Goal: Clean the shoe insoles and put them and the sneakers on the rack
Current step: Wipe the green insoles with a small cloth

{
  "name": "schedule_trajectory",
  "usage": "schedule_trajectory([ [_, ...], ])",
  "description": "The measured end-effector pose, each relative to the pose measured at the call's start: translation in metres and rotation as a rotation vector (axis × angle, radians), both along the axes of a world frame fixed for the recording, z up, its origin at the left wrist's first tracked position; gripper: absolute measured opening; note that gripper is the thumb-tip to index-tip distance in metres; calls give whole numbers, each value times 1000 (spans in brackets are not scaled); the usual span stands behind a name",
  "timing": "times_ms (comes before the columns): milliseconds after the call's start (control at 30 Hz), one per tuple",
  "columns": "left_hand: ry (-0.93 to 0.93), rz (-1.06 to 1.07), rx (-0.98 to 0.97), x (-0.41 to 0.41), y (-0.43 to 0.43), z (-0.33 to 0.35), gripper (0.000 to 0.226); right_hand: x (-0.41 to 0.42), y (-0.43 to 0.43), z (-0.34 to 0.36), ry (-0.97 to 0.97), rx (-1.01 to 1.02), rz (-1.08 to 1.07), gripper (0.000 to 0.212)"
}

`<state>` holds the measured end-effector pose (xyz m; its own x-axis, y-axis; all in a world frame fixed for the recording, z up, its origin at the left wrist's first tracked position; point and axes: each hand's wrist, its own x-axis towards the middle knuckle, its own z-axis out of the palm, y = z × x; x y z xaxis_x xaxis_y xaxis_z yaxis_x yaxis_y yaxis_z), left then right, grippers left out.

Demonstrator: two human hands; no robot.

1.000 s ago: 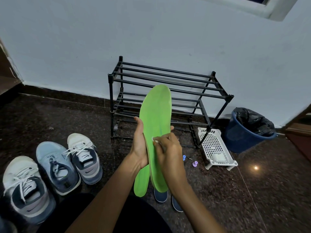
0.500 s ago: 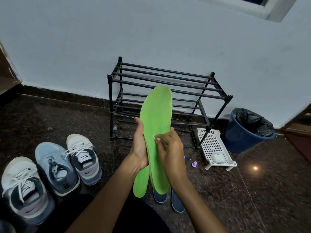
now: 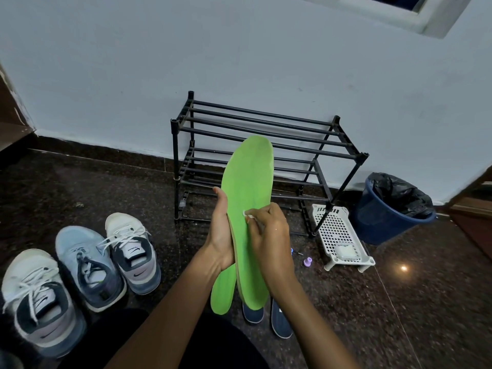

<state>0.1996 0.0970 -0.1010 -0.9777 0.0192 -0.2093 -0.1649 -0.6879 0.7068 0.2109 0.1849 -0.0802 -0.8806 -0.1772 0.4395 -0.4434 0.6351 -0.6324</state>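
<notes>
insoles first: we hold two bright green ones upright before us, above the dark speckled floor [image 3: 399, 315] and in line with the rack. the front insole [image 3: 249, 182] stands with its toe end far and high and its heel end near and low. the second insole [image 3: 222, 294] sits behind it, and only its lower end shows at the left. our left hand [image 3: 219, 235] grips the left edge of the pair at about mid-length, with the fingers wrapped behind and mostly hidden. our right hand [image 3: 269, 235] is curled, its fingertips pinching a small white swab [image 3: 246, 213] whose tip touches the face of the front insole.

the black rack [image 3: 266, 123] stands far from us against the pale wall [image 3: 133, 62]. three sneakers sit side by side on the floor at the near left, well apart from the rack: a white and grey one [image 3: 37, 302], a light blue one [image 3: 85, 267] and another white and grey one [image 3: 133, 251]. a white perforated tray [image 3: 338, 230] lies by the rack's near right leg, with a white block [image 3: 344, 251] in it. right of that stands a blue bin [image 3: 383, 219] with a black liner. a small purple piece [image 3: 308, 261] lies on the floor between our right hand and the tray. two dark blue shapes [image 3: 253, 314] show below the insoles; we cannot tell what they are.
</notes>
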Motion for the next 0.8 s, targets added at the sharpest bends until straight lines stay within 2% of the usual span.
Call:
schedule_trajectory([
  [200, 7, 2, 38, -2, -6, -1, 97, 37, -5, -6, 4, -42, 82, 20],
  [467, 14, -24, 12, 2, -1, 2, 94, 5, 3, -1, -17, -2, -11, 15],
  [800, 28, 21, 153, -2, -5, 0, 97, 39, 0, -12, -26, -61, 78, 19],
])
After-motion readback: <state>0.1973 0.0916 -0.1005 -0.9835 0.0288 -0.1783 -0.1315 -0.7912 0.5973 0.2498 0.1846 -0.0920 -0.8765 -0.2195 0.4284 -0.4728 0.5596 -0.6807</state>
